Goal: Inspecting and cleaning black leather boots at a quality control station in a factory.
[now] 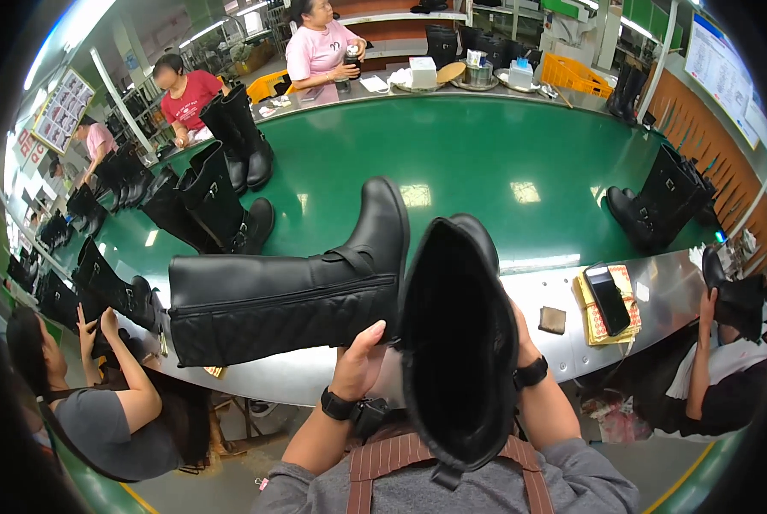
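A tall black boot (289,300) lies sideways in front of me, its shaft to the left and its toe pointing away. A zip, quilted panel and crossed ankle strap show on it. My left hand (359,367) grips this boot near the heel, thumb against its side, most fingers hidden beneath. A second black boot (460,343) has its shaft opening toward me, showing the dark lining; its toe is partly hidden behind the shaft. My right hand (525,337) holds this boot by its right side, with the fingers mostly out of sight behind it.
A green conveyor belt (332,171) runs past the metal table edge (520,317). Boots (216,201) stand on it at left, others (662,201) at right. A phone (607,300) lies on yellow papers near a brown block (553,319). Co-workers sit on both sides and opposite.
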Action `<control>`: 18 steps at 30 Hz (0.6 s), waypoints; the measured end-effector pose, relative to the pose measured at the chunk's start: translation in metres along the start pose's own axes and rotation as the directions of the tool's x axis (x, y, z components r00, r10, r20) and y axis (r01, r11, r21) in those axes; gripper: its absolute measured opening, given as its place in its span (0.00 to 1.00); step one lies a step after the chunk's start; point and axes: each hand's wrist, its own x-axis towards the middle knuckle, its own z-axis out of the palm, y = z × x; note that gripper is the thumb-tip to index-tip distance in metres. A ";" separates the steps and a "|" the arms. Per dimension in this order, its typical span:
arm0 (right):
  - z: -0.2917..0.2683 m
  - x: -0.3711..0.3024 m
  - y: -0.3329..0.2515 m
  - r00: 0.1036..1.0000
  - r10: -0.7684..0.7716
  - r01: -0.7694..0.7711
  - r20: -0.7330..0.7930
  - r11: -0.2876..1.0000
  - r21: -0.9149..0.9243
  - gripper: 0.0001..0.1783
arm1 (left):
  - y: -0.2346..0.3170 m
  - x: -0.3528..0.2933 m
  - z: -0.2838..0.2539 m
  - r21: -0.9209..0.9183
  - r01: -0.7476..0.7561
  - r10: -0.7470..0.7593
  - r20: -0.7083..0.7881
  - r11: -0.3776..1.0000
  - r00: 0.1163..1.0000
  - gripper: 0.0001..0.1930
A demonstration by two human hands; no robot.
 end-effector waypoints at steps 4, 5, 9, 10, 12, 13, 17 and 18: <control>-0.058 0.005 0.048 0.960 -0.280 0.263 0.028 0.856 -0.445 0.23 | -0.006 -0.005 0.010 0.119 -0.007 0.000 0.054 0.993 0.999 0.18; -0.028 -0.009 0.025 0.968 -0.229 0.125 -0.101 0.793 -0.596 0.24 | -0.010 -0.006 0.008 0.128 -0.019 0.015 0.038 0.992 0.999 0.17; -0.032 -0.020 0.017 0.859 -0.500 0.329 0.112 0.369 -0.869 0.24 | -0.024 -0.007 0.023 0.073 -0.003 -0.001 0.047 0.997 0.999 0.21; -0.037 -0.022 0.022 0.923 -0.372 0.312 0.097 0.575 -0.756 0.21 | -0.031 -0.006 0.017 0.025 0.075 -0.076 0.048 0.997 0.996 0.21; -0.035 -0.030 0.023 0.927 -0.365 0.297 0.089 0.566 -0.769 0.19 | -0.043 -0.008 0.010 -0.027 0.174 -0.172 0.052 0.984 0.984 0.21; -0.033 -0.033 0.024 0.929 -0.356 0.295 0.098 0.554 -0.779 0.16 | -0.046 -0.007 0.007 -0.097 0.231 -0.227 0.049 0.968 0.973 0.21; -0.041 -0.040 0.020 0.891 -0.420 0.356 0.173 0.409 -0.840 0.16 | -0.050 -0.010 0.003 -0.154 0.294 -0.282 0.096 0.943 0.955 0.22; -0.035 -0.044 0.010 0.859 -0.503 0.322 0.096 0.385 -0.865 0.16 | -0.044 -0.010 0.002 -0.147 0.294 -0.277 0.122 0.945 0.953 0.22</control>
